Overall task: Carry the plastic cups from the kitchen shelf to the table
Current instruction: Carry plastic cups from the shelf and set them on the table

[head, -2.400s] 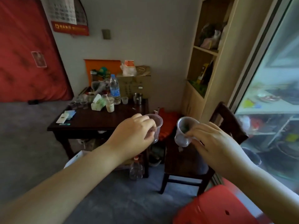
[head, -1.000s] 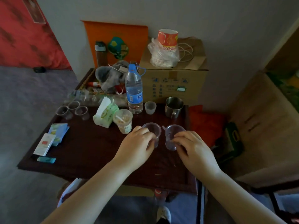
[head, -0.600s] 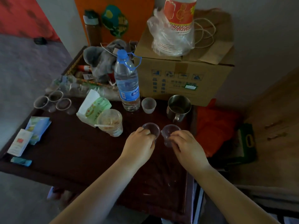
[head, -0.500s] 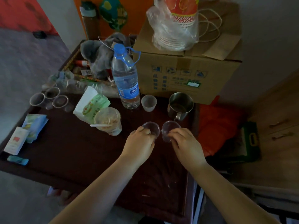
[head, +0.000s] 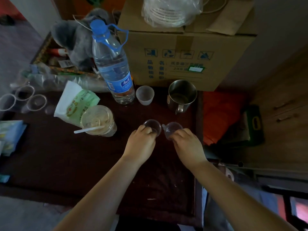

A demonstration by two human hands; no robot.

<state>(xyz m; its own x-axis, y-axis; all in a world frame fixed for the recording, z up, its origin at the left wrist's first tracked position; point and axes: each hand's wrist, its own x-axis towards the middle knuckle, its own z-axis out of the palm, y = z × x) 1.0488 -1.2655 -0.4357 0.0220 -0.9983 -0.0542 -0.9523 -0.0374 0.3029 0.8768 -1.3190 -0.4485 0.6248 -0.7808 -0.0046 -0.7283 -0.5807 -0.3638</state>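
Note:
Two small clear plastic cups stand side by side, upright, low over or on the dark wooden table (head: 58,164) near its right side. My left hand (head: 141,144) grips the left cup (head: 154,125) from the near side. My right hand (head: 186,145) grips the right cup (head: 172,127) the same way. The fingers hide the near walls and bases of both cups, so contact with the tabletop cannot be told.
Behind the cups are a steel mug (head: 182,95), a small frosted cup (head: 145,95), a water bottle (head: 113,67) and a cardboard box (head: 183,52). A lidded drink cup (head: 98,120) and a tissue pack (head: 75,100) lie left. Three clear cups (head: 23,99) stand far left.
I walked from across the room up to the table. Both hands, each holding its cup, came down together toward the tabletop in front of the steel mug.

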